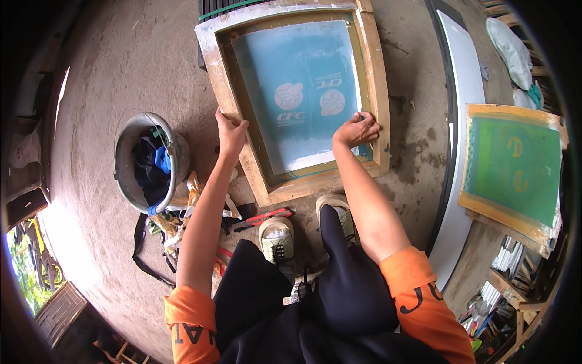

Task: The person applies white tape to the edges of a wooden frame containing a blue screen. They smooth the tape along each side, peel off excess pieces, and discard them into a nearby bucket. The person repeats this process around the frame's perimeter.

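Observation:
Tilted in front of me is a wooden screen-printing frame. Blue-green mesh lies inside its rails, with pale paw-like and rounded marks on it. A translucent sheet covers most of the mesh, and white strips run along its right and lower edges. My left hand is closed on the frame's left rail, thumb toward the inside. At the inner edge of the right rail, my right hand has its fingers curled and pressed together. What lies between those fingers is hidden.
A metal bucket holding dark and blue cloth stands left, beside scraps and red-handled tools. Another green screen frame leans at right, near a long white panel. Dark slats sit behind the frame. My shoes are just below it.

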Demonstrator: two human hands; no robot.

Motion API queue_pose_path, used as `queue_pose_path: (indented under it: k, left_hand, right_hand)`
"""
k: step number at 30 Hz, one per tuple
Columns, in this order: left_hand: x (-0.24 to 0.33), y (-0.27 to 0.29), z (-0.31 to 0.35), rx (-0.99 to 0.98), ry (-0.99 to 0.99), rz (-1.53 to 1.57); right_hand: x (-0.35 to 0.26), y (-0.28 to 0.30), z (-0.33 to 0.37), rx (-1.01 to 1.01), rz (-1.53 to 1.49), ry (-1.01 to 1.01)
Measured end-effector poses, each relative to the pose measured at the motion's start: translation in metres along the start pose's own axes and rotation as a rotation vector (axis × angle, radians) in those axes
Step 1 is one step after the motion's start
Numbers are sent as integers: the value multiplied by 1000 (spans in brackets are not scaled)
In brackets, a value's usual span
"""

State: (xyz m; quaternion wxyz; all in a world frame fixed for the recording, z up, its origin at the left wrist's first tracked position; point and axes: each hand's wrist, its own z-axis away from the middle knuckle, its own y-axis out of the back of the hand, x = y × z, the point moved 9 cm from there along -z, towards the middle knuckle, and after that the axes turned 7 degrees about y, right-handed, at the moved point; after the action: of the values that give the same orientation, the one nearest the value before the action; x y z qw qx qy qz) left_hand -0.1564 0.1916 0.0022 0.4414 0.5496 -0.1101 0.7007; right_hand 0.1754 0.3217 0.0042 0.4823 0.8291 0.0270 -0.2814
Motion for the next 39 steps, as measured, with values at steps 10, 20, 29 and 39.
queue_pose_path:
  k: [10, 20, 29, 39]
  left_hand:
    - [-3, 0, -3, 22, 15, -26]
    - [-5, -4, -1, 7, 52, -17]
    - [-5, -1, -2, 21, 23, 4]
    - [-5, -3, -3, 18, 27, -12]
  right_hand:
    - [1, -1, -1, -3, 39, -105]
    - [1, -20, -8, -104, 344, -162]
    - [2, -6, 4, -121, 87, 24]
    - [-3, 12, 11, -113, -156, 248]
